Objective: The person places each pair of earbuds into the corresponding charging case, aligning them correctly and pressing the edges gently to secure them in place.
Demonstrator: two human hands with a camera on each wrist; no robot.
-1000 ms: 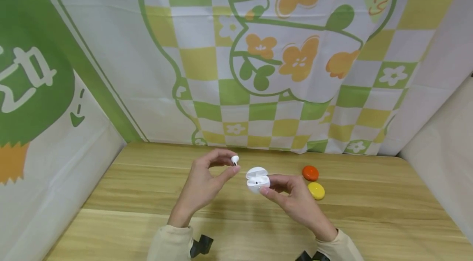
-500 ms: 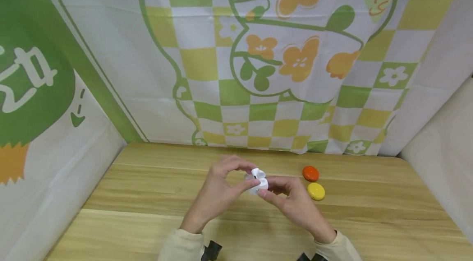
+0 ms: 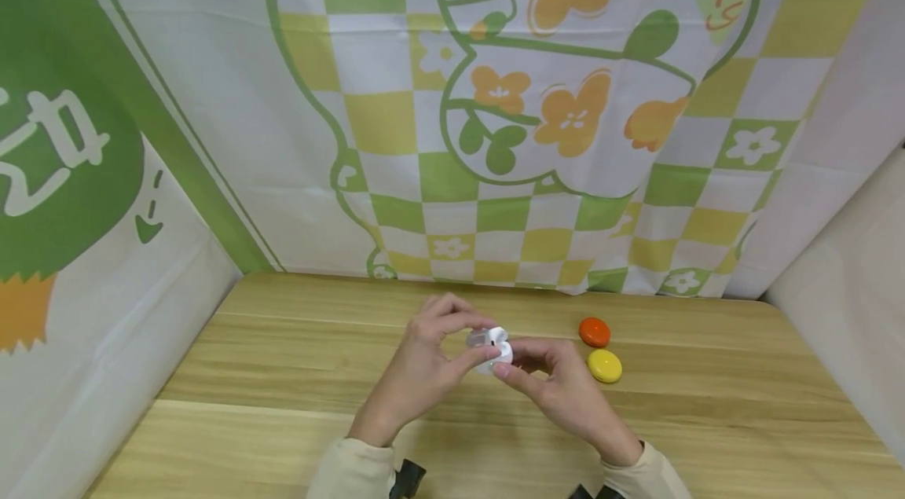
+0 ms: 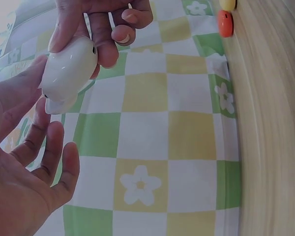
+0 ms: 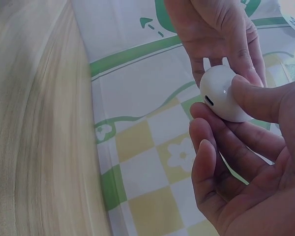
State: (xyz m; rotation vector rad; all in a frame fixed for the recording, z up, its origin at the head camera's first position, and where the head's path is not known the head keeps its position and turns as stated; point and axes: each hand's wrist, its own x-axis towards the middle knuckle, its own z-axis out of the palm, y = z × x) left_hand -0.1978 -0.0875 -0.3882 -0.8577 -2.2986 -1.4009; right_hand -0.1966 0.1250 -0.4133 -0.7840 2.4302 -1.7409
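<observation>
My right hand (image 3: 558,381) grips a small white earbud case (image 3: 485,367) between thumb and fingers, above the table. The case's lid stands up. From below, in the right wrist view, the rounded case (image 5: 220,88) shows its dark charging port. My left hand (image 3: 424,361) pinches a white earbud with thumb and index finger right at the mouth of the case; those fingers mostly hide the earbud. In the left wrist view the left hand's other fingers are loosely bent below the case (image 4: 71,69).
To the right of my right hand, a round red disc (image 3: 594,332) and a round yellow disc (image 3: 604,366) lie on the wooden table (image 3: 283,373). A patterned green, yellow and white cloth (image 3: 452,169) hangs behind the table, with more cloth along both sides.
My left hand has moved right with the earbud, from beside the case to its mouth, then slightly lower into it. The right hand and case have barely moved.
</observation>
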